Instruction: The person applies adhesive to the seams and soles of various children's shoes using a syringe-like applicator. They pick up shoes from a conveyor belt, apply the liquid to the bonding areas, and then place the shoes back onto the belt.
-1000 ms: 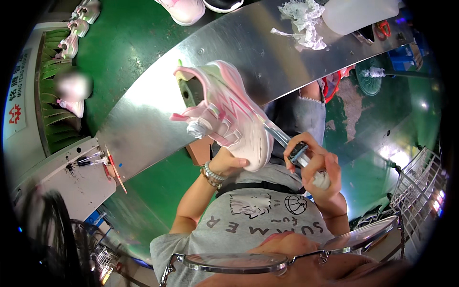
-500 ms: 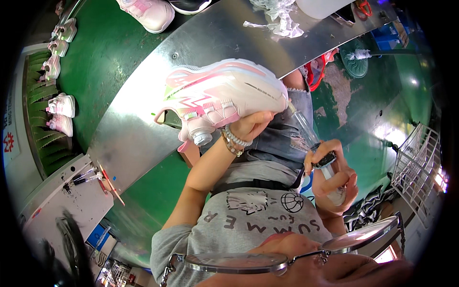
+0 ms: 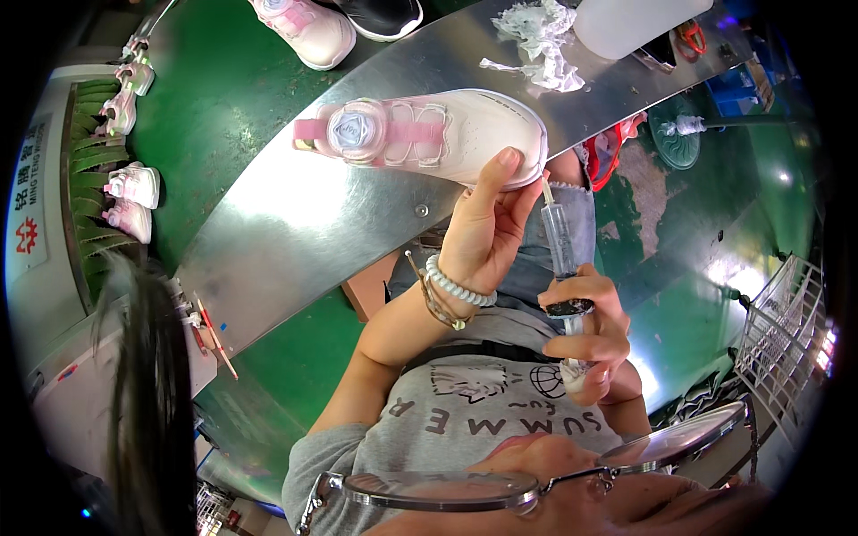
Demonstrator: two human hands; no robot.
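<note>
My left hand grips a pink and white sneaker by its toe, thumb over the upper and fingers underneath. The sneaker's upper faces me, and a round pale dial sits near its ankle opening. In my right hand is a transparent syringe with a black band round its lower barrel. Its narrow tip points at the sole edge by the toe, close to my left fingertips; whether it touches cannot be made out.
Beneath the sneaker runs a metal bench. On it lie crumpled white tissue, a white container and red-handled scissors. More pink sneakers stand beyond the bench and along the left. A white wire rack stands at right.
The sneaker has been turned from its side view to show its upper and dial. My left thumb now lies over the toe. The syringe has swung more upright, its tip still by the toe.
</note>
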